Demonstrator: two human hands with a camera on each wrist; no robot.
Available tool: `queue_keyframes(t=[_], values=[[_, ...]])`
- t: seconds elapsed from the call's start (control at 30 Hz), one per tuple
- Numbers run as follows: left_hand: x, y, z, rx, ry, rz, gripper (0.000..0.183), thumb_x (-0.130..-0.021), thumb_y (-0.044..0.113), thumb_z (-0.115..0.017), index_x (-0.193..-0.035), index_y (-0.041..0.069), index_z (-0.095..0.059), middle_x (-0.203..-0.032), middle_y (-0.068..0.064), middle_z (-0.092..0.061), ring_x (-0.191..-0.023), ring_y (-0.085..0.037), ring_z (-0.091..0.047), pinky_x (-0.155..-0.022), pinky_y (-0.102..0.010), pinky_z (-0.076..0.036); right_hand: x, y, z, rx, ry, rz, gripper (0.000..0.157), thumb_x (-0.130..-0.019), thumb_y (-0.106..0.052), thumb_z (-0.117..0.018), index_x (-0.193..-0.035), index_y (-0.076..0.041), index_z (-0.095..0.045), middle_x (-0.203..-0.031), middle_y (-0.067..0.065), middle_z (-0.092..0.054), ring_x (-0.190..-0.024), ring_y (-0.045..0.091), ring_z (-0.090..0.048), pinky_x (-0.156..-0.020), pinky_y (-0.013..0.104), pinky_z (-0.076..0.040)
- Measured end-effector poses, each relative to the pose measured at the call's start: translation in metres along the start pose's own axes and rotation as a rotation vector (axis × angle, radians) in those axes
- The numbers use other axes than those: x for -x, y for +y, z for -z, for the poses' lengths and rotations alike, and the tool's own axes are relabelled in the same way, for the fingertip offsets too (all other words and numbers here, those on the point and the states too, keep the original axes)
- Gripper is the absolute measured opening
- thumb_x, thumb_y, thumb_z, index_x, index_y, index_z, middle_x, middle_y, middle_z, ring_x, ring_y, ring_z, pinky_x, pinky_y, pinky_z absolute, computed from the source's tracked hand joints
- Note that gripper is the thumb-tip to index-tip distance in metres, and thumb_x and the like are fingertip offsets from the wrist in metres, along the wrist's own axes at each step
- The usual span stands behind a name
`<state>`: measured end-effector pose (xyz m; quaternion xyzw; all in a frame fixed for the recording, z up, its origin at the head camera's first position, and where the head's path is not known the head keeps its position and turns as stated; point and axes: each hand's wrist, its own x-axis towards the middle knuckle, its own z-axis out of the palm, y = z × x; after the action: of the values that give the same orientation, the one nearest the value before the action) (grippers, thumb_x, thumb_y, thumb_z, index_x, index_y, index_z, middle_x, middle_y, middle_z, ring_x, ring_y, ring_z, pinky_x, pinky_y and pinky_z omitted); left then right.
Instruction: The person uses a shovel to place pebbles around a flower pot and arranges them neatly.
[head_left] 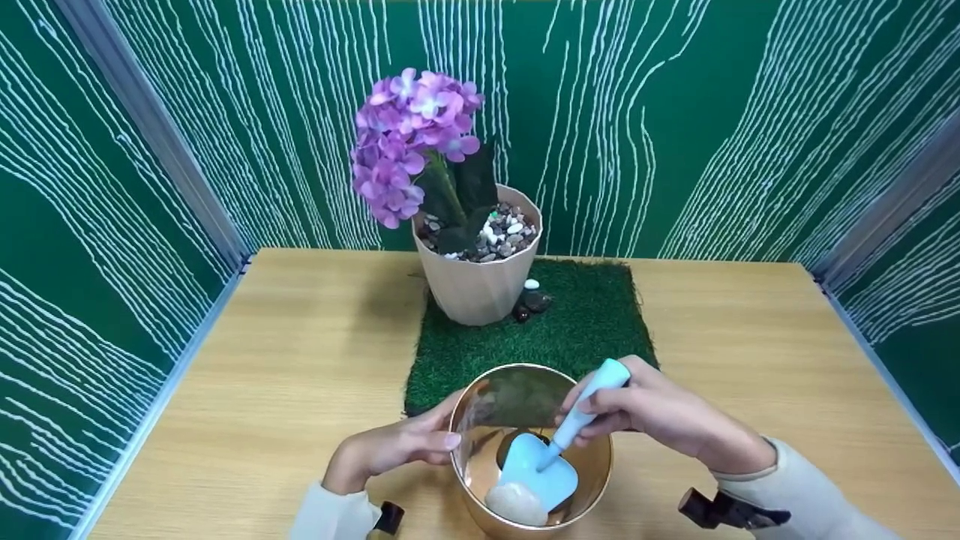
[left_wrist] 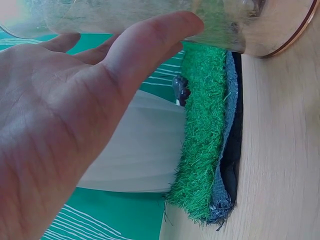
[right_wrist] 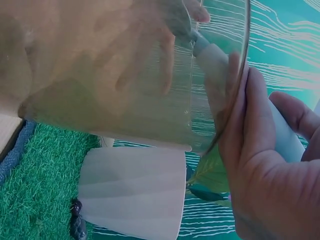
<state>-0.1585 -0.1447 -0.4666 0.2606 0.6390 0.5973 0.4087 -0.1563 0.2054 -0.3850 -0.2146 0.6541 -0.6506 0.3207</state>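
In the head view, the left hand (head_left: 409, 442) grips the left side of a see-through amber bowl (head_left: 596, 480), its thumb by the rim and its fingers passing behind the wall. The right hand (head_left: 637, 409) grasps the handle of a light-blue shovel (head_left: 564, 436), whose blade tilts down inside the bowl. At the blade's near edge, also in the bowl, lies a pale stone (head_left: 517, 502); whether it rests on the blade or only against it cannot be told. Beyond the bowl, a grass mat (head_left: 592, 322) bears a pot (head_left: 476, 289) of purple flowers (head_left: 420, 135), with 1 white pebble (head_left: 532, 284) and at least 2 dark stones (head_left: 537, 301) on the mat beside it. The step in hand looks like scooping inside the bowl; the next move seems to call for working the blade under the pale stone while the bowl is held steady. In the left wrist view, the thumb lies along the bowl's wall and the other fingertips are partly hidden, so how hard they press cannot be told. In the right wrist view, the fingers wrap the handle just beside the bowl's rim, and the blade is blurred by the wall.
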Motion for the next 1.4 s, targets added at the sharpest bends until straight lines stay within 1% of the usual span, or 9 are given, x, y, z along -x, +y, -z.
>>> queue_keyframes(t=[0.1,0.23,0.43,0.63,0.87,1.03,1.17,1.3,1.4], values=[[0.0,0.0,0.0,-0.003,0.001,-0.006,0.09,-0.105,0.048,-0.049,-0.171,0.018,0.004,-0.178,-0.02,-0.001,-0.16,-0.047,-0.023,-0.117,-0.055,-0.046,0.001,0.002,0.003,-0.03,-0.011,0.013,0.026,-0.102,0.0,-0.052,-0.113,0.01,-0.073,-0.108,0.008,-0.082,-0.092,0.013,-0.079,-0.084,0.027,-0.063],[0.0,-0.001,0.001,-0.009,-0.002,-0.016,0.09,-0.105,0.048,-0.049,-0.171,0.018,0.004,-0.178,-0.02,-0.001,-0.16,-0.047,-0.023,-0.117,-0.055,-0.045,0.002,0.004,0.005,-0.05,0.013,0.002,0.026,-0.103,-0.001,-0.052,-0.111,0.001,-0.076,-0.107,0.008,-0.082,-0.093,0.014,-0.08,-0.083,0.025,-0.063],[0.0,-0.002,0.001,-0.011,-0.005,-0.019,0.092,-0.105,0.05,-0.05,-0.171,0.018,0.005,-0.178,-0.02,-0.002,-0.159,-0.047,-0.023,-0.117,-0.056,-0.045,0.003,0.007,0.007,-0.094,0.031,-0.025,0.027,-0.103,-0.001,-0.051,-0.109,-0.003,-0.077,-0.108,0.008,-0.082,-0.094,0.013,-0.079,-0.085,0.026,-0.063],[-0.001,-0.003,0.003,-0.013,-0.009,-0.018,0.095,-0.104,0.054,-0.05,-0.171,0.016,0.005,-0.178,-0.021,-0.003,-0.159,-0.047,-0.023,-0.117,-0.056,-0.045,0.006,0.004,0.009,-0.138,0.054,-0.049,0.027,-0.104,-0.003,-0.052,-0.109,-0.006,-0.078,-0.108,0.009,-0.082,-0.093,0.013,-0.079,-0.087,0.027,-0.063],[0.0,-0.002,0.001,-0.016,0.005,-0.006,0.093,-0.105,0.052,-0.05,-0.171,0.017,0.005,-0.178,-0.02,-0.002,-0.159,-0.045,-0.026,-0.117,-0.054,-0.046,0.008,-0.001,0.017,-0.153,0.047,-0.004,0.031,-0.106,-0.001,-0.047,-0.111,-0.005,-0.078,-0.107,0.01,-0.082,-0.09,0.014,-0.079,-0.086,0.025,-0.063],[0.0,-0.001,0.0,-0.011,0.014,0.001,0.091,-0.105,0.048,-0.049,-0.171,0.018,0.004,-0.178,-0.02,-0.003,-0.159,-0.045,-0.026,-0.116,-0.054,-0.046,0.013,-0.007,0.027,-0.165,0.074,0.04,0.034,-0.107,-0.001,-0.045,-0.112,-0.005,-0.078,-0.106,0.008,-0.082,-0.092,0.015,-0.08,-0.087,0.025,-0.062],[0.0,-0.001,-0.001,-0.007,0.017,-0.004,0.091,-0.105,0.048,-0.05,-0.171,0.017,0.004,-0.178,-0.021,-0.003,-0.159,-0.046,-0.025,-0.116,-0.05,-0.046,0.016,-0.011,0.035,-0.178,0.083,0.085,0.037,-0.109,-0.001,-0.042,-0.114,-0.005,-0.078,-0.111,0.01,-0.081,-0.095,0.016,-0.081,-0.088,0.026,-0.061],[0.001,-0.001,-0.002,-0.015,0.02,-0.014,0.092,-0.104,0.049,-0.051,-0.171,0.016,0.003,-0.177,-0.022,-0.006,-0.157,-0.046,-0.029,-0.113,-0.045,-0.048,0.017,-0.015,0.047,-0.203,0.102,0.107,0.039,-0.11,0.0,-0.04,-0.115,-0.005,-0.079,-0.114,0.012,-0.081,-0.095,0.016,-0.081,-0.088,0.025,-0.061],[0.001,-0.001,-0.002,-0.017,0.02,-0.014,0.093,-0.104,0.049,-0.052,-0.171,0.016,0.003,-0.176,-0.023,-0.008,-0.156,-0.046,-0.031,-0.113,-0.044,-0.048,0.018,-0.017,0.055,-0.23,0.124,0.126,0.042,-0.11,0.0,-0.037,-0.115,-0.005,-0.078,-0.115,0.012,-0.081,-0.095,0.017,-0.081,-0.088,0.025,-0.062]])
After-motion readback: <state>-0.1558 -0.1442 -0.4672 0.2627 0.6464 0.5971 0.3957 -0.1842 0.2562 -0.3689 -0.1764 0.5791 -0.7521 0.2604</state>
